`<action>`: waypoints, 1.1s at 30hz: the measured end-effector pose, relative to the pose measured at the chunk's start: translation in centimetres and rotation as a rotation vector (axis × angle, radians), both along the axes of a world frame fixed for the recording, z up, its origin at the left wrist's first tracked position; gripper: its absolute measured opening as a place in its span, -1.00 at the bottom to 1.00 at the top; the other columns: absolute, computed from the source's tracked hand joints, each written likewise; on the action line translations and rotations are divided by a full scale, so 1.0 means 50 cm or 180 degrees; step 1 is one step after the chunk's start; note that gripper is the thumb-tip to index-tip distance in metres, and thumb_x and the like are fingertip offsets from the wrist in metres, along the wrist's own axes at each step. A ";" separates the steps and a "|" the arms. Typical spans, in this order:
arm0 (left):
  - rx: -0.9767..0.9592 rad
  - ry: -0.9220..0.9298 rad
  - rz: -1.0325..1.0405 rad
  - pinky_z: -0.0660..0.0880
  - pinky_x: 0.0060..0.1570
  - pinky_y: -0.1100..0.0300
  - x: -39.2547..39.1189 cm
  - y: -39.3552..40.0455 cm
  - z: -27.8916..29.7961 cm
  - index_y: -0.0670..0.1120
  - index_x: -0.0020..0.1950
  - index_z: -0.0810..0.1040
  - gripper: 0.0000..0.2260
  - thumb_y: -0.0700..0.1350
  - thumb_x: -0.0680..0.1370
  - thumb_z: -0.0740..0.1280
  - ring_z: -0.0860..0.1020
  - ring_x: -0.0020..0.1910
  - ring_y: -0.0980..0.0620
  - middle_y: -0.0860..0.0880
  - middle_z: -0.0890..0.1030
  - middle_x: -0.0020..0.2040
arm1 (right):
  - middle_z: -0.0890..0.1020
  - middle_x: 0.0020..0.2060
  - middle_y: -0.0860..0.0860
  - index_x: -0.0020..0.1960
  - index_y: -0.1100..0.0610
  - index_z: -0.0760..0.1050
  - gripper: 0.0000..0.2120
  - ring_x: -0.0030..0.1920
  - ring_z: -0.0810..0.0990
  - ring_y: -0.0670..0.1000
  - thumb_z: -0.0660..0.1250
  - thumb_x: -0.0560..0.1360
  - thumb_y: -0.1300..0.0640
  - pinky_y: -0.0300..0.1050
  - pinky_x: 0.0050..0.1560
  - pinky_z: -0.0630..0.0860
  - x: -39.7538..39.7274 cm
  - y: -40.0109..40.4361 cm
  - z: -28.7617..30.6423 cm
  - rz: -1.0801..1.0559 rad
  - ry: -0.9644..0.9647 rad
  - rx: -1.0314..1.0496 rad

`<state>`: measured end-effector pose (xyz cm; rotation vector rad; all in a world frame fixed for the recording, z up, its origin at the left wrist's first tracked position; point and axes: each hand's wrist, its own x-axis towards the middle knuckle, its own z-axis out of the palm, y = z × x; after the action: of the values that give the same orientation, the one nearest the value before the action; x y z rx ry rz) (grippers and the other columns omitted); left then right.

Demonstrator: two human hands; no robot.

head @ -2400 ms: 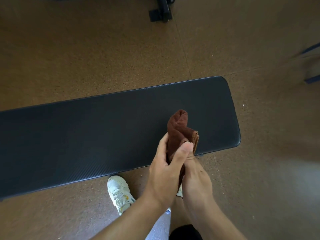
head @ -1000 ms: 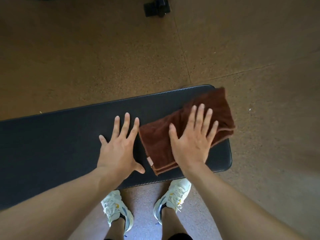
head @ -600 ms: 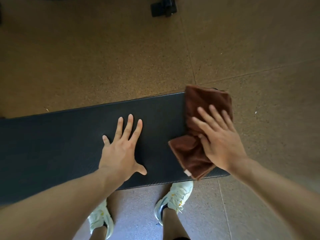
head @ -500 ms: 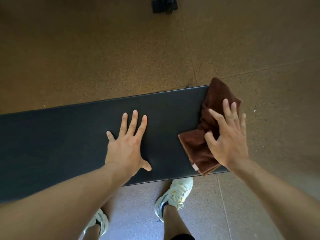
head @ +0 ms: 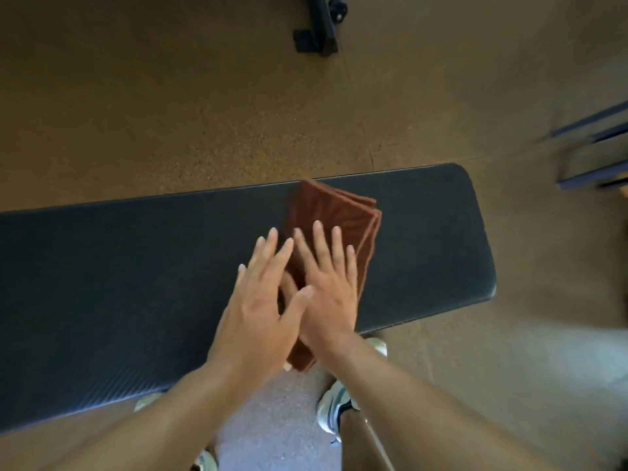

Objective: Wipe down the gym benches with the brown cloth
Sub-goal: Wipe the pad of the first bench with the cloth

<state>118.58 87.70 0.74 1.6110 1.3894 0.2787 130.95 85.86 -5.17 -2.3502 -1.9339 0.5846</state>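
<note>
Black padded bench (head: 119,273) runs across the frame on a brown speckled floor (head: 170,113); left hand (head: 258,311) flat, fingers straight, fingertips at the left edge of the brown cloth (head: 336,212), thumb over the right hand; right hand (head: 328,287) flat, fingers spread, pressing the folded cloth onto the bench toward its right end; cloth's near corner hangs off the front edge; white shoe (head: 334,407) below; black equipment foot (head: 317,32) top centre

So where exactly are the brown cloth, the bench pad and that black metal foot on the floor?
brown cloth (head: 334,215): head view, on its flat upper fold beyond the fingertips.
bench pad (head: 119,266): head view, on bare dark padding left of the hands.
black metal foot (head: 317,35): head view, on the frame piece at the top edge.
</note>
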 end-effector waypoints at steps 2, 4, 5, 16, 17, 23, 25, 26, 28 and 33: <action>0.0239 0.0194 0.0057 -0.08 0.63 0.03 -0.097 -0.016 0.000 0.08 0.66 0.08 -0.45 0.03 0.69 0.17 -0.23 0.56 0.39 0.24 -0.08 0.64 | -0.02 0.72 -0.02 0.71 -0.08 -0.07 -0.40 0.70 -0.17 0.08 -0.12 0.71 -0.18 0.21 0.68 -0.03 -0.139 -0.024 -0.005 0.0821 0.0067 -0.0008; 0.0341 0.0453 0.0068 -0.04 0.63 -0.01 -0.169 -0.019 0.002 0.03 0.66 0.09 -0.49 -0.03 0.71 0.13 -0.23 0.57 0.37 0.19 -0.06 0.65 | -0.12 0.72 0.04 0.71 0.00 -0.22 -0.35 0.70 -0.21 0.12 -0.12 0.68 -0.10 0.22 0.67 -0.06 -0.236 -0.024 -0.002 0.1489 -0.0050 -0.0150; 0.0359 0.0539 0.0074 -0.06 0.63 0.01 -0.192 -0.016 0.005 0.04 0.66 0.08 -0.50 -0.03 0.72 0.11 -0.25 0.56 0.37 0.19 -0.08 0.64 | -0.18 0.71 0.06 0.69 0.03 -0.29 -0.33 0.69 -0.25 0.13 -0.10 0.68 -0.08 0.22 0.67 -0.11 -0.259 -0.013 -0.001 0.1729 -0.0120 -0.0201; 0.0502 0.0646 -0.0333 -0.21 0.61 -0.06 -0.082 0.045 -0.028 0.04 0.67 -0.11 -0.29 0.36 0.61 -0.12 -0.31 0.60 0.24 0.11 -0.21 0.67 | -0.01 0.71 -0.08 0.71 -0.06 0.00 -0.40 0.70 -0.18 0.00 -0.15 0.72 -0.23 0.13 0.68 -0.15 -0.027 0.168 -0.029 0.1114 -0.0095 0.0000; 0.0464 0.0696 -0.0485 -0.22 0.61 -0.10 -0.061 0.047 -0.032 0.05 0.67 -0.13 -0.29 0.38 0.61 -0.10 -0.33 0.59 0.23 0.11 -0.23 0.66 | 0.01 0.71 -0.10 0.71 -0.08 0.01 -0.40 0.70 -0.18 -0.02 -0.11 0.72 -0.26 0.12 0.68 -0.16 0.027 0.176 -0.029 0.0837 -0.0075 -0.0006; -0.0016 0.1588 -0.1032 -0.19 0.51 -0.42 0.060 0.095 -0.044 0.09 0.60 -0.42 0.11 0.47 0.41 0.29 -0.47 0.56 0.03 0.05 -0.43 0.61 | -0.02 0.70 -0.16 0.71 -0.13 -0.03 -0.38 0.69 -0.20 -0.07 -0.10 0.71 -0.31 0.06 0.68 -0.26 0.366 0.150 -0.018 -0.0420 -0.0240 -0.0031; -0.0253 0.2020 -0.1304 -0.15 0.46 -0.51 0.084 0.103 -0.049 0.11 0.55 -0.52 0.37 0.48 0.22 0.48 -0.49 0.55 -0.08 -0.02 -0.50 0.58 | -0.02 0.70 -0.15 0.71 -0.11 -0.01 -0.37 0.69 -0.20 -0.06 -0.09 0.71 -0.32 0.06 0.68 -0.25 0.451 0.117 -0.012 -0.0734 -0.0234 -0.0033; -0.0282 0.2180 -0.1391 -0.13 0.44 -0.53 0.091 0.101 -0.051 0.12 0.54 -0.54 0.42 0.46 0.17 0.52 -0.51 0.54 -0.12 -0.05 -0.53 0.56 | -0.01 0.70 -0.15 0.71 -0.10 0.00 -0.37 0.69 -0.19 -0.06 -0.08 0.71 -0.32 0.05 0.68 -0.25 0.483 0.096 -0.011 -0.0919 -0.0202 -0.0016; -0.0289 0.2308 -0.1376 -0.11 0.44 -0.54 0.093 0.097 -0.055 0.13 0.54 -0.54 0.44 0.45 0.14 0.54 -0.53 0.52 -0.14 -0.06 -0.55 0.55 | 0.03 0.71 -0.11 0.71 -0.08 0.02 -0.36 0.70 -0.13 -0.05 -0.06 0.71 -0.31 0.06 0.68 -0.23 0.519 0.053 -0.013 -0.1407 -0.0123 0.0016; -0.0236 0.2442 -0.1421 -0.04 0.45 -0.53 0.095 0.096 -0.055 0.14 0.53 -0.54 0.43 0.50 0.12 0.50 -0.52 0.53 -0.13 -0.06 -0.53 0.56 | 0.17 0.69 -0.02 0.71 0.02 0.04 -0.32 0.69 0.04 -0.02 -0.06 0.70 -0.31 0.07 0.69 -0.17 0.515 -0.026 -0.020 -0.2255 -0.0070 0.0081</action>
<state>123.31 92.48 -2.01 2.0048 1.4900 -0.7157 156.70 84.54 -6.16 -2.7659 -0.9663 0.4570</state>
